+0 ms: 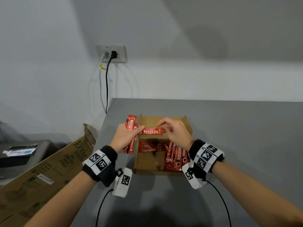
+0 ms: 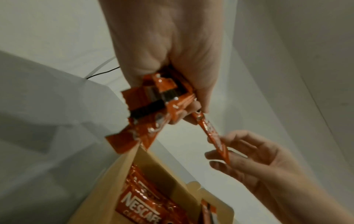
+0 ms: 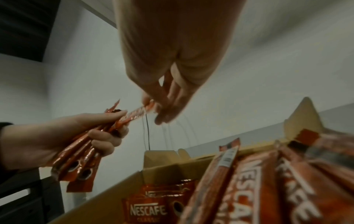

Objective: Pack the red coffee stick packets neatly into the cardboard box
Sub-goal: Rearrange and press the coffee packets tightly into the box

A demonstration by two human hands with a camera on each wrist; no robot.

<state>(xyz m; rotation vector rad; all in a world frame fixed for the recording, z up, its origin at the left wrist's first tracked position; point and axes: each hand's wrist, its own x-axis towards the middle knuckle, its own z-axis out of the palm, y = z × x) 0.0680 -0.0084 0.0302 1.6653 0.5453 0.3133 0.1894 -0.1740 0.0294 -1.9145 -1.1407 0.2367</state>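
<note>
An open cardboard box sits on the grey table, with red coffee packets lying inside, some along its right side and some flat at the left. My left hand grips a bundle of red packets just left of the box. One single packet stretches level over the box, its left end at my left thumb. My right hand pinches its right end. In the left wrist view the bundle fans out under my fist, and the single packet reaches the right hand's fingers. In the right wrist view the packet's end sits at my fingertips.
A large brown carton leans by the table's left edge. Beyond it a dark unit carries a white sachet. A wall socket with two cables hangs behind the table. Wrist-camera cords trail toward me.
</note>
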